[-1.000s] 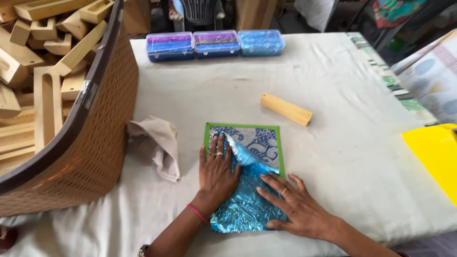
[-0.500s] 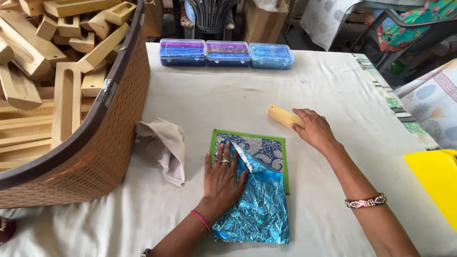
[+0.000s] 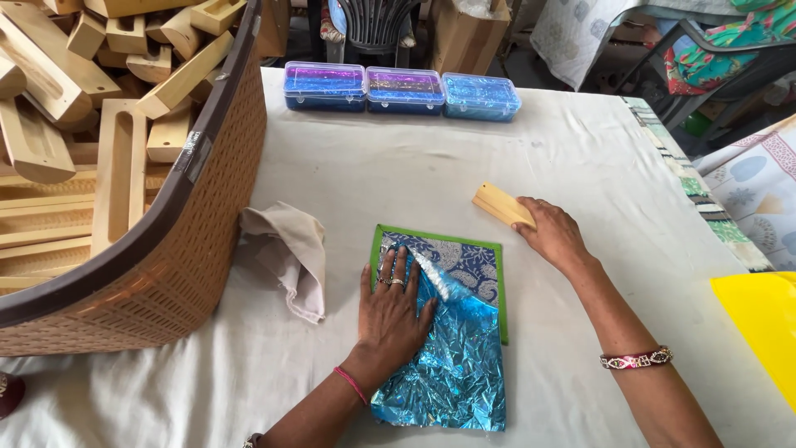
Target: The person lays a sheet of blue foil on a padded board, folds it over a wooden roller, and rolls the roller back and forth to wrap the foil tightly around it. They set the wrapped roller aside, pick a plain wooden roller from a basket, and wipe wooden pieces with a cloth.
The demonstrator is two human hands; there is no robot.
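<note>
Left hand: the left hand [image 3: 391,309] was laid flat, fingers spread apart, palm down on the blue foil [image 3: 452,365]; nothing was gripped, the sheet was only pressed.
Right hand: the right hand [image 3: 551,235] was stretched out to the wooden block [image 3: 502,205] and closed over its near end; how firmly the block was clamped cannot be told, since the fingertips were hidden.
Foil: the crinkled sheet was spread over the lower part of the patterned card [image 3: 464,261], its top edge folded back in a slant near the fingers.
Card: a green-edged, blue-patterned rectangle was seen flat on the cloth-covered table [image 3: 414,174], just beside the rag [image 3: 290,253].
Block: it lay at an angle, near the card's upper right corner but apart from it.
Surroundings: a wicker basket [image 3: 166,274] full of wooden pieces was set at the left; three plastic boxes [image 3: 402,89] were lined up at the far edge; a yellow sheet [image 3: 763,332] showed at the right.
Risk, foil: the thin sheet could be torn or creased further if it were dragged under the palm.
Risk, shift: foil and card could be slid out of line if the pressure were eased.
Risk, block: it could be dropped from a one-ended hold, or the foil scuffed by a hard corner.
</note>
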